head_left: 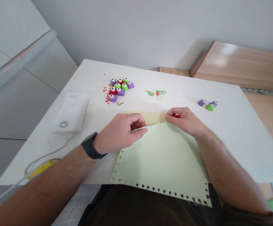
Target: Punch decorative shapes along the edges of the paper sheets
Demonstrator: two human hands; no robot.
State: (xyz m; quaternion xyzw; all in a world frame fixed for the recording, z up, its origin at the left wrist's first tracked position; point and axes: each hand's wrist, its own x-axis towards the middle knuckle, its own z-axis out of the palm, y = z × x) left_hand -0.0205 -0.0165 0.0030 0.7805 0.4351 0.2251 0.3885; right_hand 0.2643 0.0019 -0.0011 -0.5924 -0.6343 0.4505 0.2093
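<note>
A pale green sheet of paper (161, 160) hangs over the table's near edge, with small star and heart holes along its sides and bottom. At its top left, my left hand (118, 131) is closed, thumb in front and fingers behind the edge. My right hand (185, 121) pinches the top edge farther right. A small red craft punch (176, 115) shows beneath that hand; whether the palm holds it or it lies on the table, I cannot tell. Behind the green paper lies a yellowish sheet (154, 117).
Several purple, green and red craft punches (120, 91) stand grouped at the back left, and three more (210, 107) at the right. Paper bits (160, 93) are scattered between them. A white power bank (72, 111) with a cable (49, 153) lies at the left.
</note>
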